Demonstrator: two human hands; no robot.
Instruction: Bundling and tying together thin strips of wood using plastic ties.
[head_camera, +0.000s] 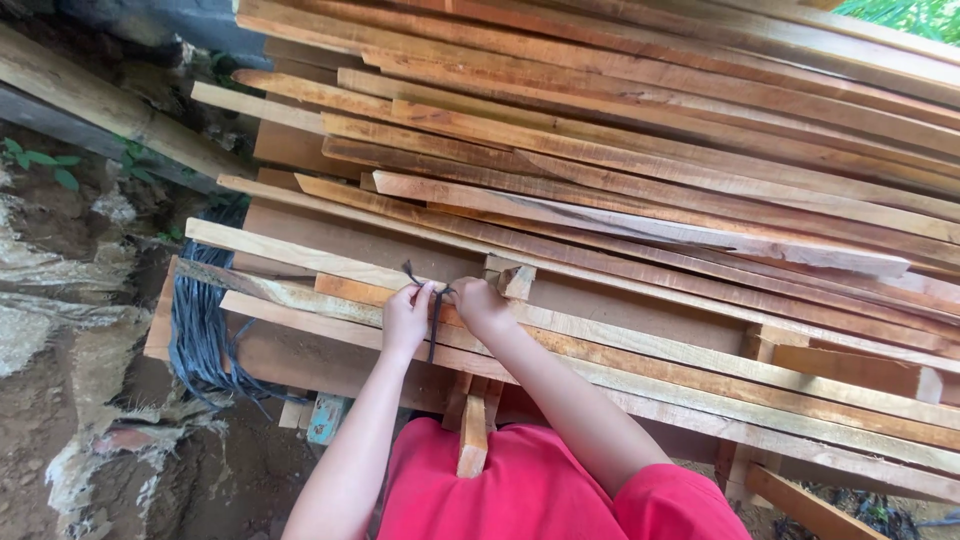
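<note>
A large stack of long reddish and pale wooden planks (640, 170) fills most of the head view. My left hand (405, 318) and my right hand (480, 303) are close together at the near edge of the stack. Both pinch a thin dark string (436, 305). One end of the string sticks up past my left fingers, and the other end hangs down between my hands over the lowest planks (640, 350). A small pale wood block (516, 281) sits just right of my right hand.
A bundle of dark blue-grey cord (200, 320) hangs off the left end of the stack. Bare earth and debris (70, 400) lie to the left. Short wooden supports (473, 425) stand under the planks, near my red shirt (530, 490). Green leaves (910, 15) show at top right.
</note>
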